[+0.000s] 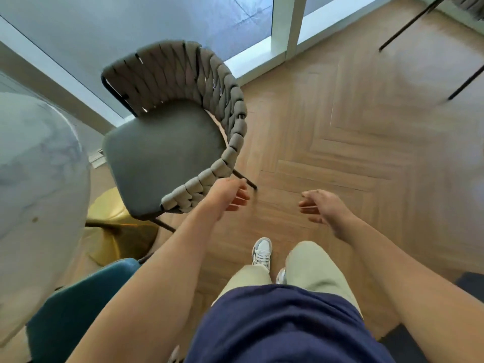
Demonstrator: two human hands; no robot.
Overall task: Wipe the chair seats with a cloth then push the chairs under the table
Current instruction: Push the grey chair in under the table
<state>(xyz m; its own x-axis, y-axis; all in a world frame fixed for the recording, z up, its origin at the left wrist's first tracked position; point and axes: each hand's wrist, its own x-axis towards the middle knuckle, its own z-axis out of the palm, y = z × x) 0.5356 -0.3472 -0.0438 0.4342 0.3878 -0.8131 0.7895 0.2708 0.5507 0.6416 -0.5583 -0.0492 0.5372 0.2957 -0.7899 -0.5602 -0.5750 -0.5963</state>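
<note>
Two bare grips out front, both released, nothing held. Left grip (230, 195) with fingers loosely curled, right beside the near end of the woven backrest (209, 100) of the grey chair (162, 153); touching it or just clear of it, cannot tell. Right grip (322, 205) well apart from the chair, palm turned inward, fingers relaxed, over bare herringbone floor (366, 127).

Grey chair ahead and to the left of the left grip, upright on thin black legs, dark grey seat pad facing the desk (39, 179). Seat front near the desk's rounded marble edge, not tucked under it. Gold base (115, 221) of the desk showing below that edge, left of the left forearm. Teal chair (78, 310) lower left, beneath the left arm, partly under the desk edge.

No cloth anywhere in view, so its place cannot be told.

Far ahead of the right grip, black legs of another chair (419, 19) at the top right corner. Glass door and white frame (282, 35) beyond the grey chair. Below both grips, a navy shirt, pale trousers and a grey-and-white shoe (262, 254) on the floor.
</note>
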